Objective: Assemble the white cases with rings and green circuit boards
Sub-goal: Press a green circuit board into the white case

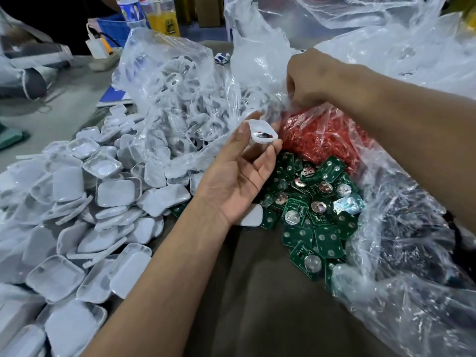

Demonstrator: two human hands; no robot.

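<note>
Resting in left hand — white case, open-topped.

Two hands, one held case, two bottles.

Honestly nothing here is readable. The bottle up at 11 o'clock has a blue and white label, but the print is too blurry to make out. The yellow-orange container right next to it has a dark green graphic low on its front, no legible letters. The green circuit boards at about 4 o'clock carry tiny white markings, way too small to read.
</note>
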